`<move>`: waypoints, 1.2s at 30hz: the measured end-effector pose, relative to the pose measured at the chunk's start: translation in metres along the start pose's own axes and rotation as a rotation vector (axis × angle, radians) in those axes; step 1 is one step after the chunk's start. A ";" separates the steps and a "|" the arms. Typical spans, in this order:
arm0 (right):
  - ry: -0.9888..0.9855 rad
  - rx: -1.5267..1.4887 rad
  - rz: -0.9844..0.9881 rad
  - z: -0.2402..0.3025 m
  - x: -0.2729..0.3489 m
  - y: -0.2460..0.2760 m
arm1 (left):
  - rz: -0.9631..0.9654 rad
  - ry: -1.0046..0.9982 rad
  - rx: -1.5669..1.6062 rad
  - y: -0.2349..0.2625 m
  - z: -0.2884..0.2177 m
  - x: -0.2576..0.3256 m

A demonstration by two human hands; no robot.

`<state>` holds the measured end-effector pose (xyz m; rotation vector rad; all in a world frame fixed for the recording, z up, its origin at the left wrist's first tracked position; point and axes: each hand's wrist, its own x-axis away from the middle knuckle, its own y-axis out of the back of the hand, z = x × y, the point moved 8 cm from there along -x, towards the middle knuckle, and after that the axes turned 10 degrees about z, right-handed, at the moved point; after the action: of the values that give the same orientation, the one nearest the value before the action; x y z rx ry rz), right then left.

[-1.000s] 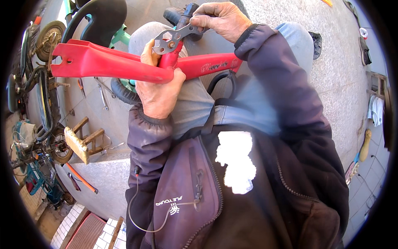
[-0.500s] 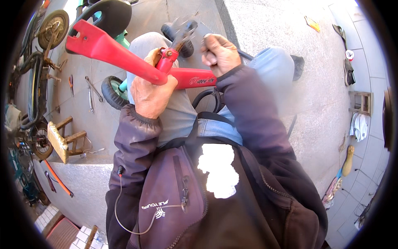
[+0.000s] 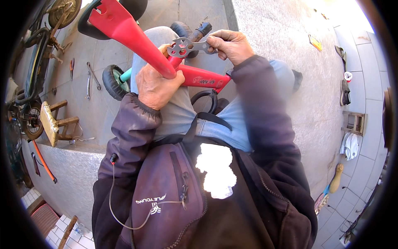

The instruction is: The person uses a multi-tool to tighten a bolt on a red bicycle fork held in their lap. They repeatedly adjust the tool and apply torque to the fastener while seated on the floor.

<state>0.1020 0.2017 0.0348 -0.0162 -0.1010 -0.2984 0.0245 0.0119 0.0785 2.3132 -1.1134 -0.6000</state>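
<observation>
My left hand (image 3: 159, 86) is closed around a red metal frame (image 3: 141, 39) at its joint, with a forked end slanting up and left. A second red tube (image 3: 192, 76) runs right across my lap. My right hand (image 3: 233, 46) pinches the handle end of a flat, silver multi-hole wrench (image 3: 181, 48). Its wide, perforated head lies over the top of the frame's joint, beside my left fingers; whether it is seated on a bolt cannot be told. Just beyond the wrench is a black grip-like part (image 3: 201, 30).
A black-tyred wheel with a teal hub (image 3: 112, 82) is left of my knee. Pliers (image 3: 71, 69) and two metal wrenches (image 3: 88, 85) lie on the floor. Farther left are a wooden stool (image 3: 50, 123) and a motorbike (image 3: 35, 76). Another small stool (image 3: 353, 123) stands right.
The wrench was blurred and tilted upward; now it is sharp and nearly level over the joint. My right hand has shifted slightly right. My left hand keeps its hold on the frame.
</observation>
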 end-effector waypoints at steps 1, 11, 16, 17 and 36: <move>0.001 0.018 0.011 0.002 -0.003 0.001 | -0.010 -0.007 -0.016 0.000 -0.001 0.000; -0.071 0.266 0.174 0.026 -0.033 0.003 | 0.027 0.024 -0.045 0.000 0.002 -0.001; -0.100 0.352 0.183 0.035 -0.037 0.001 | 0.090 0.098 -0.106 -0.003 0.008 -0.001; -0.087 0.378 0.188 0.037 -0.038 -0.001 | 0.075 0.084 -0.087 -0.002 0.007 -0.001; 0.210 0.516 -0.037 0.034 -0.011 -0.004 | -0.063 -0.099 -0.051 -0.001 0.001 0.003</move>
<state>0.0873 0.2023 0.0673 0.5285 0.0328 -0.3020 0.0260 0.0098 0.0763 2.3041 -1.0599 -0.7657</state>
